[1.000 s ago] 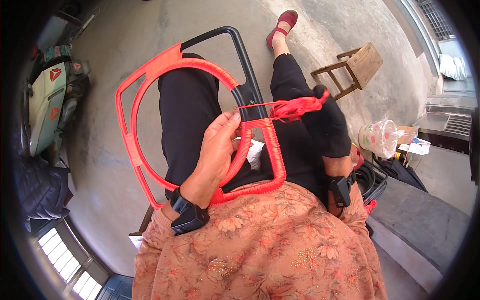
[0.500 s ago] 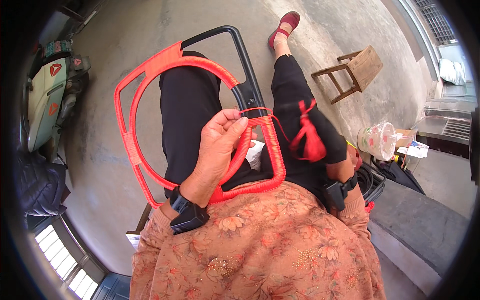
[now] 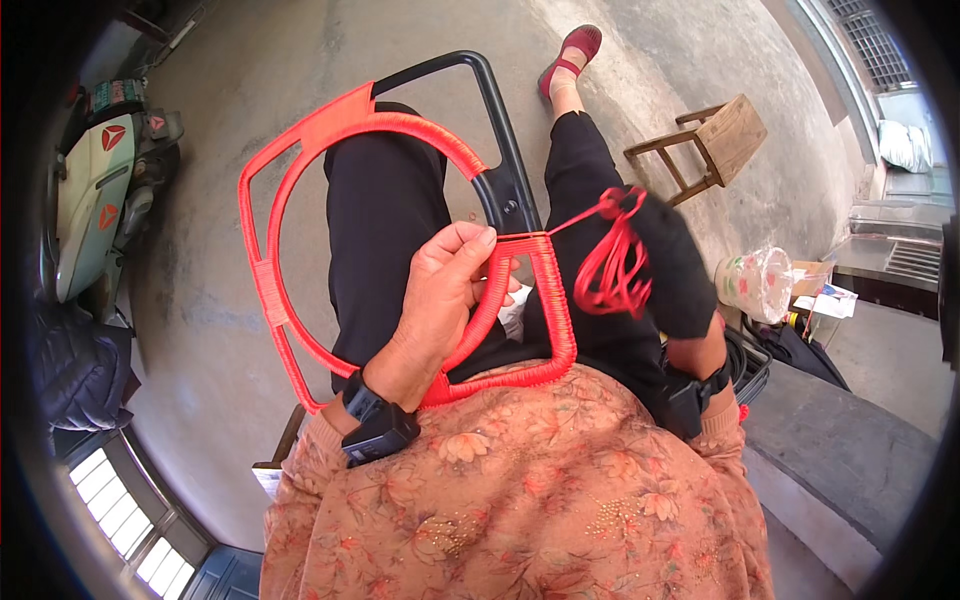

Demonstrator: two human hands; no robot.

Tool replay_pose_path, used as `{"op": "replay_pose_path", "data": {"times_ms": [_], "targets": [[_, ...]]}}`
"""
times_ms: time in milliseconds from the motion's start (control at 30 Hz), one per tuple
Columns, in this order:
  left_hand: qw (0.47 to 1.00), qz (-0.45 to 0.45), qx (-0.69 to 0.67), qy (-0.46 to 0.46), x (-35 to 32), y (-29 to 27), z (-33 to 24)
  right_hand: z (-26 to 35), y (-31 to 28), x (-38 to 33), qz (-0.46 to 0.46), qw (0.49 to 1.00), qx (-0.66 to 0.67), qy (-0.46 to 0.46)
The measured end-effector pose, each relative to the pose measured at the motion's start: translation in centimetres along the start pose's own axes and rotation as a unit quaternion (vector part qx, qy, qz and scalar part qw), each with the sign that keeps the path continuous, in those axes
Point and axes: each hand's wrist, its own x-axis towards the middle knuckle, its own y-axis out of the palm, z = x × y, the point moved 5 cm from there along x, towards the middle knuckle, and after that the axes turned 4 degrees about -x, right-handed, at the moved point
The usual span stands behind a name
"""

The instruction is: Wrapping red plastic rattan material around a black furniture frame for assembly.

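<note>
A black metal frame (image 3: 503, 128) with a round inner ring lies across my lap. Red cord wrapping (image 3: 560, 315) covers much of it, while the upper right bars are bare black. My bare left hand (image 3: 445, 275) pinches the wrapped edge between thumb and fingers, where the wrapping meets bare metal. To the right, my right hand (image 3: 680, 265), in a black glove, grips a looped bundle of red cord (image 3: 610, 275). A tight strand runs from the bundle to the frame beside my left thumb. Some right-hand fingers are hidden by the dark glove against the dark trousers.
A small wooden stool (image 3: 728, 140) stands ahead to the right on the concrete floor. A white scooter (image 3: 95, 200) is at the far left, above a dark padded jacket (image 3: 85, 365). On my right are a flowered plastic tub (image 3: 752, 283) and a grey ledge (image 3: 830, 430).
The slack red strand is now pulled straight and tight across the frame. My right hand has moved slightly right, and the bundle's loops hang more spread out. The frame has shifted slightly right.
</note>
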Motion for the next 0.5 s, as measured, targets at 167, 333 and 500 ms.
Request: {"op": "replay_pose_path", "data": {"times_ms": [167,333,500], "targets": [[1.000,0.007,0.009,-0.014,-0.2,-0.1,0.2,1.1,-4.0,0.7,0.008,0.999,-0.031,-0.036],[1.000,-0.001,0.011,-0.018,-0.3,0.2,0.2,2.2,-10.3,-0.9,0.036,0.911,-0.401,-0.087],[1.000,-0.025,0.002,0.010,-0.1,-0.3,0.1,1.6,-13.9,-5.1,0.062,0.694,-0.707,-0.123]]}}
